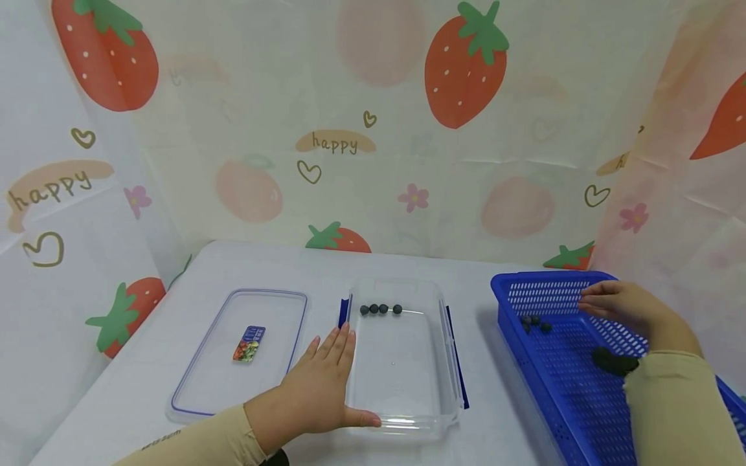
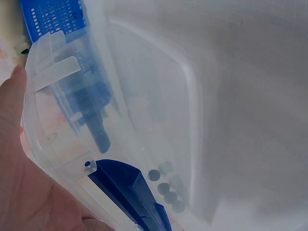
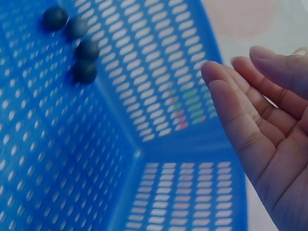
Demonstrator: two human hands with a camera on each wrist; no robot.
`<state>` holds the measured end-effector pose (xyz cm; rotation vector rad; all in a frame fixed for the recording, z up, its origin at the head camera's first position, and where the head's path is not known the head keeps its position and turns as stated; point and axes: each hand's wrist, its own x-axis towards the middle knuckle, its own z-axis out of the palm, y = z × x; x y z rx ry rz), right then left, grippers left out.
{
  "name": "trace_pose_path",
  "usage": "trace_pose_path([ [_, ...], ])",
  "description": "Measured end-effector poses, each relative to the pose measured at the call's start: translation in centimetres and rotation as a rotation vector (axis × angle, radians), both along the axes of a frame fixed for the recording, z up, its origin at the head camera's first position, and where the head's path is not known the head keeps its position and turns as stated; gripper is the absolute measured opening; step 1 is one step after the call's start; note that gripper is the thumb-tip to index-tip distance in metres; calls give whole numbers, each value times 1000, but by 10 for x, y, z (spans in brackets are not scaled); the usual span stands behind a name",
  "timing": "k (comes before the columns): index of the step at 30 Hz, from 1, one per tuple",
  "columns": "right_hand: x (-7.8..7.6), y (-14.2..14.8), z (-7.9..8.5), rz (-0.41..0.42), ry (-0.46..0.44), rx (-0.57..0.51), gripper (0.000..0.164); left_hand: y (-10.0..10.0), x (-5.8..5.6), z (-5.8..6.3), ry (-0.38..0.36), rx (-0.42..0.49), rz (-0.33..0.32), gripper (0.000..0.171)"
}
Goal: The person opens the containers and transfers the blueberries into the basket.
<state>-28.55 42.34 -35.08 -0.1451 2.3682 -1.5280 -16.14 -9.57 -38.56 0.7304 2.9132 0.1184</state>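
My left hand lies with straight fingers along the left side of a clear plastic container, its thumb at the front rim. Inside the container, several dark round balls, blueberry-like, sit in a row near the far end. The blue side latch shows in the left wrist view. Above the far right part of a blue perforated basket hovers my right hand. Its fingers are loosely bent, and nothing shows between them. More dark balls lie along the basket's far wall.
A clear lid with a blue seal and a printed label lies left of the container. Dark elongated things rest in the basket, partly behind my right sleeve. Strawberry-printed sheets stand behind and beside the white table.
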Motion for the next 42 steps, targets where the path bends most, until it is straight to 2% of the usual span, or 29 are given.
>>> trace_pose_path([
  [3,-2,-8,7,34,35,-119,15,0,0,1,-3,-1,2,129],
  [6,-4,-23,16,71,80,-163,12,0,1,1,-6,1,3,129],
  [10,-6,-51,30,109,152,-25,26,0,1,2,-8,1,3,128],
  [13,-10,-73,39,124,167,81,37,0,1,2,-8,1,2,128],
  [20,-20,-131,50,175,186,102,35,0,0,0,-1,-3,0,129],
  [25,-29,-170,49,214,190,98,30,0,0,0,0,6,-1,129],
  [31,-36,-209,44,290,187,44,27,-1,0,0,6,8,-2,129],
  [36,-39,-241,31,319,158,-19,23,-1,0,0,5,11,0,127],
  [42,-42,-282,11,306,120,-12,18,-1,-2,0,-2,7,6,127],
])
